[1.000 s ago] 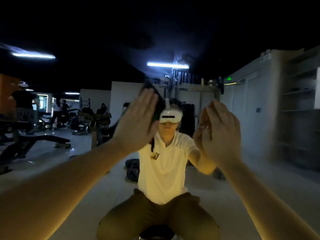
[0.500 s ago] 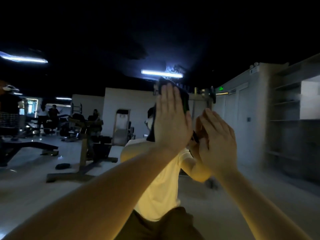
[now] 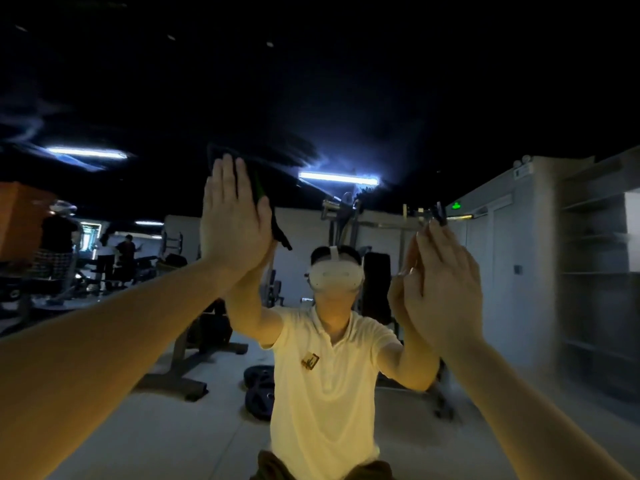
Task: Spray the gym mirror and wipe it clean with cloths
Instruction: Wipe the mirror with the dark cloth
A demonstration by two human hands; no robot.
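Head view, facing the mirror point(image 3: 519, 258). Left hand point(image 3: 235, 223) raised, fingers straight and together, pressing a dark cloth point(image 3: 277, 226) flat against the mirror; the cloth's edge shows beyond the thumb; right hand point(image 3: 446, 289) lower, fingers likewise straight, palm toward the mirror; whether a cloth lies under it cannot be told. Reflected: a person in a white shirt point(image 3: 322, 375) and white headset point(image 3: 335, 278); weight plates point(image 3: 258, 398) on the floor point(image 3: 173, 438); ceiling lights point(image 3: 337, 177).

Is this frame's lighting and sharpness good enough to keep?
Head view: very dim, upper half nearly black; tube light flares into streaks; forearms lit warm yellow; dark cloth under the left hand barely separates from the ceiling; right-side shelving smeared.
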